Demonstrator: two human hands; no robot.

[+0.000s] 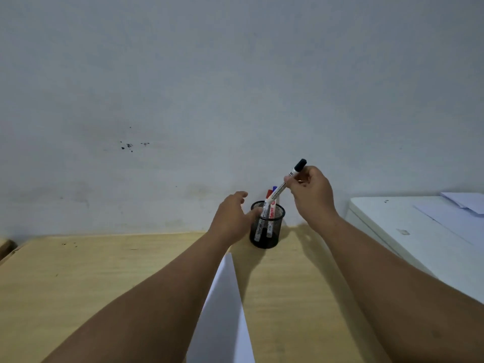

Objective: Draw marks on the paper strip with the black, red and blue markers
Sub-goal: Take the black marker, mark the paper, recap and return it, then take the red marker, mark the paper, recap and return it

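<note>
- Nearest to us lies the white paper strip (222, 315), running lengthwise on the wooden desk (78, 279) between our two forearms, its far end stopping just short of the holder.
- Our left hand (231, 218) rests against the left side of the black mesh pen holder (267, 225), its fingers loosely spread along the rim and wall; we cannot tell how firmly it grips.
- Our right hand (311, 195) is pinched on the barrel of the black marker (289, 179), which tilts with its black cap up and to the right, its lower end above the holder's mouth.
- The red marker (269, 205) and the blue marker (274, 189) stand in the holder, caps up, leaning toward the pale wall (235, 74) behind.
- The holder stands at the desk's far edge, close to the wall.
- To our right sits a white unit (408, 231) with loose sheets of paper (455, 210) on top.
</note>
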